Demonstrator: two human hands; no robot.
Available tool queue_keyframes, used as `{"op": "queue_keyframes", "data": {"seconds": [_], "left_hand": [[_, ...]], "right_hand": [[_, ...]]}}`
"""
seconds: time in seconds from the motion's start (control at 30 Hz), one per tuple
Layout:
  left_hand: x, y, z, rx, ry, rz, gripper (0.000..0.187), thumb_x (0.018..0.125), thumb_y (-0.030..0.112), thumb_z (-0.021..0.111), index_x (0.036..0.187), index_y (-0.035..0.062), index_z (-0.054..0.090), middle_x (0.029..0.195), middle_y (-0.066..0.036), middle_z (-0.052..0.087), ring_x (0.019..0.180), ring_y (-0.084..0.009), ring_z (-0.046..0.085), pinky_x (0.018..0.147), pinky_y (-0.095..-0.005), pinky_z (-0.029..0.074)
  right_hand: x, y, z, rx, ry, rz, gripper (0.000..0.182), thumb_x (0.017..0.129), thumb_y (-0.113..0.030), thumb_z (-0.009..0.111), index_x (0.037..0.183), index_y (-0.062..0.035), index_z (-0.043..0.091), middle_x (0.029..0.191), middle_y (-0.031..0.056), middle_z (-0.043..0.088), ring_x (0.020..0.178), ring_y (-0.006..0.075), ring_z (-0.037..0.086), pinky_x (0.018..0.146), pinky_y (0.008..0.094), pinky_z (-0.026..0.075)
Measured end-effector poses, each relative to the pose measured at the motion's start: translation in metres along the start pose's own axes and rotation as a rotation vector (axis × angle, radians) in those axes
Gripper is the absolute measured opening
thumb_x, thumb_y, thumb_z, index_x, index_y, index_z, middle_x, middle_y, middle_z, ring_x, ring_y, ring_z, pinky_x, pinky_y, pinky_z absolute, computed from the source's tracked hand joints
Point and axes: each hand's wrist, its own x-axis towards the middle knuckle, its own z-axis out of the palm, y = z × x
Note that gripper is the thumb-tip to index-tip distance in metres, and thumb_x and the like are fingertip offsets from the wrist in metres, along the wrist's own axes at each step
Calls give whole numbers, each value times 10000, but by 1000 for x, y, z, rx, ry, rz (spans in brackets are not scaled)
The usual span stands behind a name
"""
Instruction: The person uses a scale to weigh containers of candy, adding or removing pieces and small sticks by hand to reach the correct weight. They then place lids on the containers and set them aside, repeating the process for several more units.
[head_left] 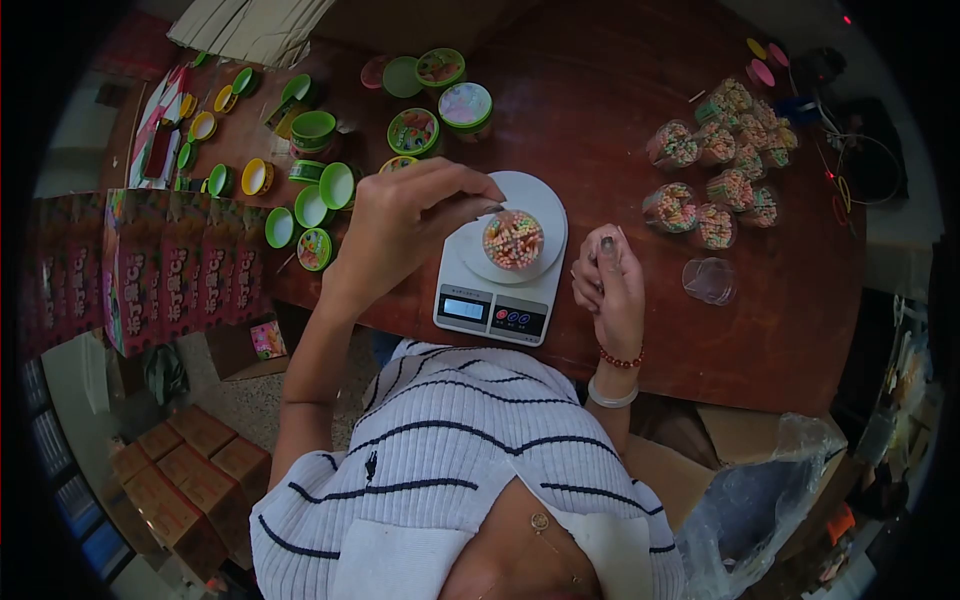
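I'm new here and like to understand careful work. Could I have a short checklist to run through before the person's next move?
1. Cup over the scale: ok, it seems to rest there, filled with coloured sticks.
2. Display lit: ok.
3. Reading correct: cannot tell, the digits are too faint.
4. Left hand clear of the cup: not ok, its fingertips are at the rim.
5. Right hand off the scale: ok, it is raised beside it, fingers curled.
6. Other filled cups away from the scale: ok, they stand farther right on the table.
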Motion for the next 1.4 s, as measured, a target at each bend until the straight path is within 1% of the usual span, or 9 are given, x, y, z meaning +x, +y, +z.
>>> {"op": "queue_keyframes", "data": {"seconds": [0.23,0.33,0.4,0.5,0.6,0.73,1.13,1.3,1.4], "left_hand": [[-24,-11,15,76,-40,-12,119,857,78,791,961,53,740,863,-66,722,721,-233,714,632,-338,577],[-27,-11,19,99,-48,56,126,860,79,783,980,63,747,893,-59,721,762,-222,716,654,-333,582],[-34,-14,20,103,-70,121,137,857,79,782,989,67,752,906,-55,721,783,-215,715,668,-334,584],[-41,-19,20,145,-101,206,173,840,79,785,1011,72,760,932,-50,722,815,-206,713,692,-337,589],[-42,-21,24,165,-102,169,214,821,74,789,1034,74,765,938,-50,724,825,-208,712,705,-340,590],[-40,-15,19,14,-74,100,291,809,66,790,1099,86,774,888,-50,717,807,-210,706,695,-340,584],[-42,-7,12,61,-49,99,453,812,-16,756,1255,78,741,846,-87,699,734,-212,637,665,-347,535],[-39,-6,7,98,87,190,456,797,-9,774,1248,48,739,931,-86,744,733,-202,651,659,-325,544],[-36,-8,4,117,100,158,445,795,-4,782,1235,50,743,922,-78,748,712,-196,649,639,-319,540]], "right_hand": [[5,29,7,-96,8,-121,231,1021,-213,689,1016,-79,501,712,-82,386,578,-18,318,491,184,275],[8,27,14,-262,72,-207,382,893,-129,831,1120,-55,532,724,-93,352,595,-17,298,503,184,262],[7,19,18,-648,71,-243,660,793,-115,905,1319,-22,518,752,-37,547,634,28,529,533,199,419],[10,16,31,-755,7,-265,846,712,-142,949,1428,-25,513,856,48,692,710,68,638,611,218,500],[18,34,32,-940,40,-438,810,702,-165,953,1401,-32,565,1043,162,763,887,198,768,749,304,605],[10,30,39,-968,88,-490,744,697,-173,953,1349,-40,621,1079,168,769,947,259,779,802,349,624],[-1,43,52,-732,174,-449,748,684,-118,958,1354,-19,639,1107,100,777,999,147,740,851,307,600],[14,42,54,-654,187,-433,725,711,-70,942,1366,-4,638,792,-60,618,652,-14,415,566,176,369],[9,31,54,-725,207,-265,717,714,-39,933,1364,9,634,902,-4,703,708,0,539,623,184,465]]}}
